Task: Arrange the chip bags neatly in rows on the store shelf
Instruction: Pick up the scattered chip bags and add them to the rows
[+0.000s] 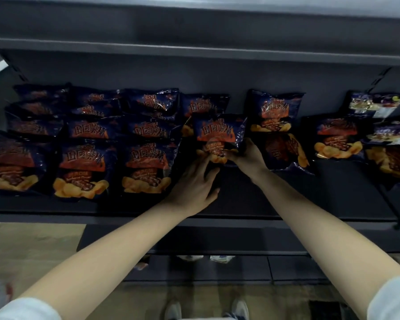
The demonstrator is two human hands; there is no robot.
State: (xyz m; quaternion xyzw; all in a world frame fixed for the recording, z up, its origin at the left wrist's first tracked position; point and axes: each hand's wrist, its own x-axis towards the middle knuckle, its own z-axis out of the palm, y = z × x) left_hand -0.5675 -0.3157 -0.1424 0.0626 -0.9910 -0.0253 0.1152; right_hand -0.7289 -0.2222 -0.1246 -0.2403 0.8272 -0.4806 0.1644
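Dark shelf [286, 199], viewed from above. Chip bag [218, 132] in hand: dk blue w/ orange print, upright, label facing me, 4th column from L, in front of a rear bag [204, 105] of the same kind.

R hand [249, 155]: thumb across front of the bag's lower R corner, fingers curled behind its R edge, clamped on it. L hand [195, 181]: fingers stretched fwd, tips touching the bag's lower L corner, thumb away from it, no grip. Can't tell if the bag's bottom sits on the board, my hands cover it.

L of it: three tidy columns [83, 167] of same bags, upright, overlapping front to back.

R of it: upright bag [276, 109] at back, sideways bag [284, 151] lying in front of that, just beside my R wrist. Further R another orange-print bag [337, 137], then purple-print bags [379, 102] at far R, loosely piled
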